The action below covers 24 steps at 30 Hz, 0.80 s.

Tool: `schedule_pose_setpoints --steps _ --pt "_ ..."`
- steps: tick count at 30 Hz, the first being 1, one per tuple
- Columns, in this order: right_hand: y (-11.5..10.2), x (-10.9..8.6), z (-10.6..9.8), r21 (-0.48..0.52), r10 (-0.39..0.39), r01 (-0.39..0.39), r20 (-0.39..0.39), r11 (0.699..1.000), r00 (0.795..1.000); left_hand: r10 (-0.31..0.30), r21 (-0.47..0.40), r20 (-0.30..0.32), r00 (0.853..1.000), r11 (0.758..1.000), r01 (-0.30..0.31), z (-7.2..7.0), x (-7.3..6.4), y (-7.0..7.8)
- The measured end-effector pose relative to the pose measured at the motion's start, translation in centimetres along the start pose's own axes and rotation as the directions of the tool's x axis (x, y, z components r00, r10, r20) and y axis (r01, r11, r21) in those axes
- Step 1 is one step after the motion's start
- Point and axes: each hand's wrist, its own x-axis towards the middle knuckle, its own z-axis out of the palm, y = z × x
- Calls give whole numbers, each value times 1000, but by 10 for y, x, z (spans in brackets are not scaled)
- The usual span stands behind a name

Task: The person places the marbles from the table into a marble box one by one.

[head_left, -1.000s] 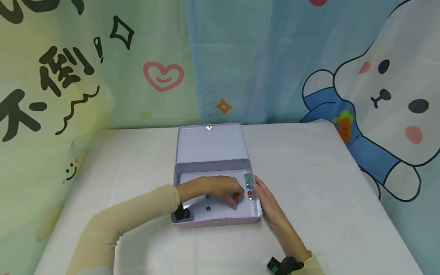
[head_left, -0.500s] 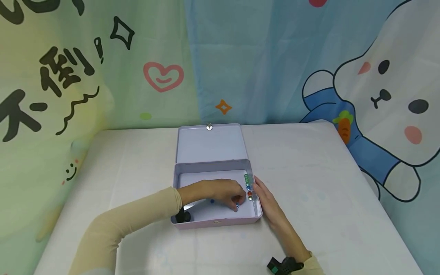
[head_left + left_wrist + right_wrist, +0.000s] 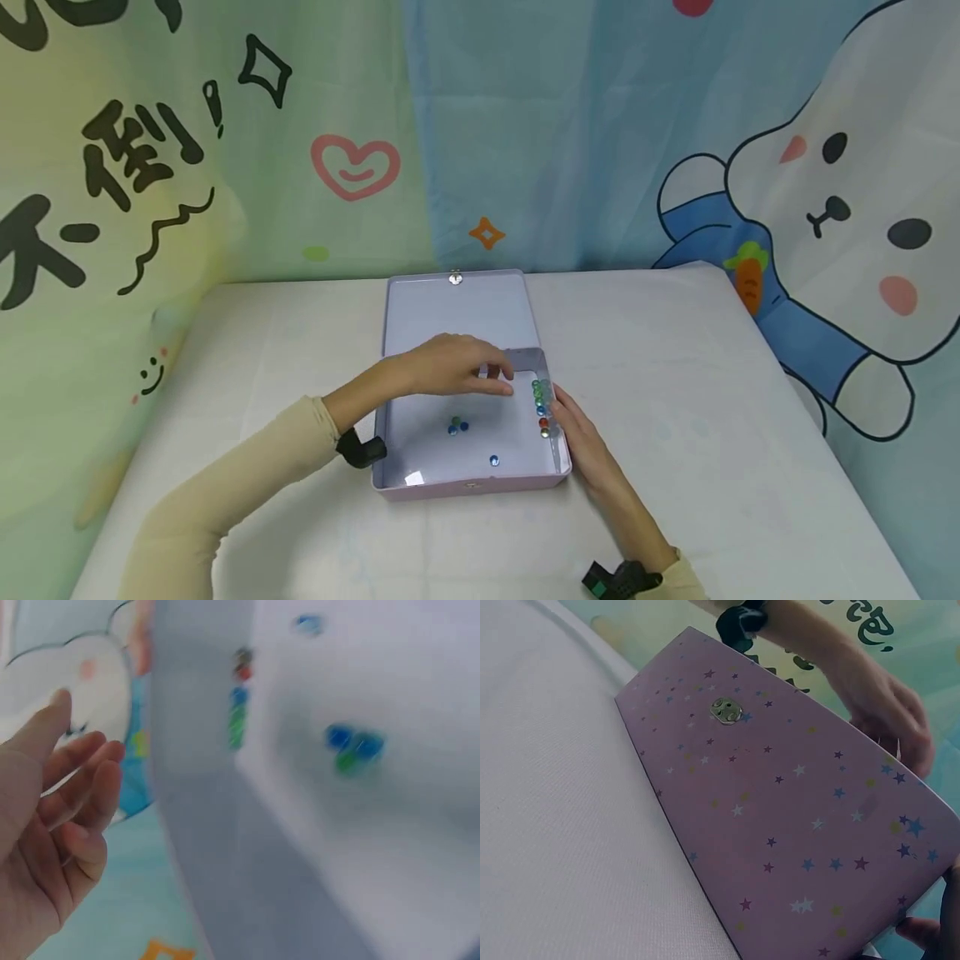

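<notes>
A shallow metal box [image 3: 472, 486] stands with its lid [image 3: 453, 312] folded back. Above its back part hovers my left hand [image 3: 453, 367], fingers loosely bent and holding nothing; the left wrist view shows its palm [image 3: 30, 810] bare. Along the inner right wall runs a row of small glass beads [image 3: 540, 398], green, blue, red and brownish. Farther left on the floor lie a green bead [image 3: 456, 420] and two blue ones in a cluster. A single blue bead [image 3: 494, 460] sits nearer the front. My right hand [image 3: 588, 437] rests against the box's right side with fairly straight fingers.
The box stands on a white-covered table [image 3: 697, 400]. Its outside is pink with printed stars, and a small metal clasp [image 3: 727, 711] sits on the front wall. A printed curtain [image 3: 525, 150] hangs behind and at the sides.
My left hand has risen from the box floor and moved back and left, away from the blue bead that was at its fingertips, uncovering the bead cluster. My right hand stays put.
</notes>
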Motion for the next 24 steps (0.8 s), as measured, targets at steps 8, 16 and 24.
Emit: schedule_pose_setpoints --steps 8,16,24 --pt "1 0 -1 0 -11 11 -6 1000 1000 -117 -239 -247 962 969 57 -29 -41 -9" --pt "1 2 2 -6 -16 16 11 1000 1000 -207 -217 -547 811 971 102 -16 -97 -23" --pt "2 0 -2 -36 -14 14 15 999 1000 -375 -180 -572 729 925 335 26 -148 -47"
